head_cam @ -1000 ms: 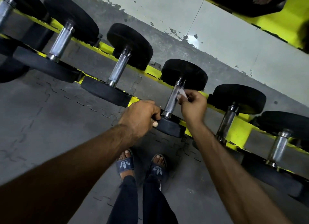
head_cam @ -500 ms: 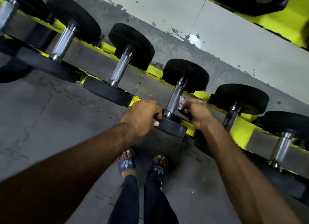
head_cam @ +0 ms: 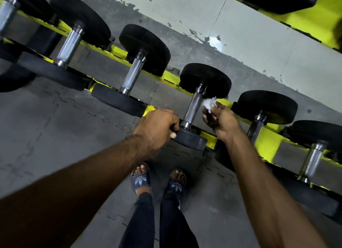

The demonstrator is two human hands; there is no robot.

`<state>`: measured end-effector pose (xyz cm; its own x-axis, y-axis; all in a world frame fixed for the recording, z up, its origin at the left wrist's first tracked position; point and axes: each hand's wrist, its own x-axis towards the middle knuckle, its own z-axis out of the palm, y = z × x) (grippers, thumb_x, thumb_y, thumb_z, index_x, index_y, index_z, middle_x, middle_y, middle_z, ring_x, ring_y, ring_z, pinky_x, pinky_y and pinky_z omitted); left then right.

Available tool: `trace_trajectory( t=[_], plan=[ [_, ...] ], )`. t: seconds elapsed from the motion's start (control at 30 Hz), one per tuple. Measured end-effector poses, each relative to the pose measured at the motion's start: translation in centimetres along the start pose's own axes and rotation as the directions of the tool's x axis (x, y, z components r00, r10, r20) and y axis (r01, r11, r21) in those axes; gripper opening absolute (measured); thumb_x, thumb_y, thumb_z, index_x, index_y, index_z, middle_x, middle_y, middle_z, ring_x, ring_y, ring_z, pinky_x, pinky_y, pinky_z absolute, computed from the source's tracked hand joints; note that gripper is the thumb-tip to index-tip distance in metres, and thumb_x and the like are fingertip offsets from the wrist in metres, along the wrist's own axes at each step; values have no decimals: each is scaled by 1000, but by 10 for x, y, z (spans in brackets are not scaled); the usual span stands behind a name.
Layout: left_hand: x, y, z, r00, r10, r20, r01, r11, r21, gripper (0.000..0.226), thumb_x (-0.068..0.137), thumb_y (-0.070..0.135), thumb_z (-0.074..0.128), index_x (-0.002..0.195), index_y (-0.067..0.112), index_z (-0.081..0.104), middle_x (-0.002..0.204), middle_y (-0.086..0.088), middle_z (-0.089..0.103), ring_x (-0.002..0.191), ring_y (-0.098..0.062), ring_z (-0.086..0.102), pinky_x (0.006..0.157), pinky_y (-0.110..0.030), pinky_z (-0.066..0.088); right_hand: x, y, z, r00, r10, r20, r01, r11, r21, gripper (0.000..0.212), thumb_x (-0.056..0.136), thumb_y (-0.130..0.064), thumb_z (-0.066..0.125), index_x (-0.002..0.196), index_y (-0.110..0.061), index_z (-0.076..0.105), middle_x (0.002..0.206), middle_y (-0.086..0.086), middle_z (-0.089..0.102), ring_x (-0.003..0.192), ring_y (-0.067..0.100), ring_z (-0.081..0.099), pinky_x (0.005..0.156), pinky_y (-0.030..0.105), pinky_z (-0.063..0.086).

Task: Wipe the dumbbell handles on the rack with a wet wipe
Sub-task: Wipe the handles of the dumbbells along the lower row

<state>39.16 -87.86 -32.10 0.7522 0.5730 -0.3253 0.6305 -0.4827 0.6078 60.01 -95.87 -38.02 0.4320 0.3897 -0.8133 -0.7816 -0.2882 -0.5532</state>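
Since half a second ago my right hand [head_cam: 223,121] has come off the low part of the handle [head_cam: 193,108] and now sits just right of it, fingers pinching the bunched white wet wipe [head_cam: 208,102]. Wipe is just beside the upper handle, contact unclear. Nearest: my feet in blue sandals [head_cam: 140,180] on grey floor mat [head_cam: 55,118]. Left hand [head_cam: 157,126] grips the rim of that dumbbell's near head [head_cam: 190,138]. Handle runs up to the far head [head_cam: 205,79]. It lies across the yellow rack [head_cam: 266,142], other dumbbells [head_cam: 132,75] either side, scuffed wall [head_cam: 259,44] behind
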Motion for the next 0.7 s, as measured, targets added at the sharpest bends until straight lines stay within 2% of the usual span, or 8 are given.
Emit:
trace_trajectory(
  t=[0.1,0.2,0.3,0.37,0.43,0.5,0.63,0.7],
  plan=[
    [-1,2,-2,1000,-9,3,9,1000,7,28,67,1,80,80,24,71,83,12,59,83,-16,61,72,-36,55,0,0,11,1000,23,21,-22,1000,-8,12,94,-3,60,99,-14,58,75,7,66,57,11,63,54,21,52],
    [-1,3,-2,1000,-12,8,12,1000,12,28,67,1,80,81,23,71,84,12,59,85,-16,60,73,-36,55,-1,5,20,995,-21,-94,13,997,-81,14,87,5,65,93,-7,64,78,14,69,52,15,64,50,22,53],
    [-1,3,-2,1000,-6,3,6,1000,12,27,67,1,81,81,22,72,84,11,59,85,-17,60,73,-37,55,-1,10,24,958,-200,-204,155,964,-218,15,80,9,71,86,-5,70,80,14,70,62,22,65,57,28,56],
    [-2,2,-1,1000,-1,-4,1,1000,13,27,67,1,81,81,22,72,84,10,60,85,-17,61,73,-37,55,1,14,24,901,-372,-224,257,873,-414,18,78,1,76,91,-10,73,83,7,73,71,22,69,63,32,59],
    [-2,2,-1,1000,5,-5,-5,1000,9,25,67,1,81,81,21,72,84,9,61,85,-18,61,72,-38,54,2,17,23,844,-506,-179,339,761,-554,24,78,-4,79,99,-14,75,88,0,74,80,17,72,73,33,61],
    [-3,3,-2,1000,5,-8,-5,1000,0,25,67,1,80,81,20,72,84,8,60,84,-18,60,72,-38,54,-2,19,24,828,-553,-96,386,685,-618,22,82,-5,73,102,-14,77,87,-7,74,82,12,72,77,34,61],
    [-4,4,-2,1000,-3,-15,3,1000,-2,24,69,1,80,81,20,72,84,9,59,83,-18,59,72,-37,54,-11,18,32,853,-522,16,385,607,-695,14,83,-22,69,74,-28,76,74,-6,74,68,17,67,63,37,54],
    [-4,4,-2,1000,0,-16,0,1000,-2,23,70,1,80,81,20,72,84,8,60,83,-18,60,72,-38,55,-16,13,37,827,-558,67,402,505,-763,8,83,-27,75,76,-22,77,74,-3,73,69,17,68,62,32,53]
  ],
)
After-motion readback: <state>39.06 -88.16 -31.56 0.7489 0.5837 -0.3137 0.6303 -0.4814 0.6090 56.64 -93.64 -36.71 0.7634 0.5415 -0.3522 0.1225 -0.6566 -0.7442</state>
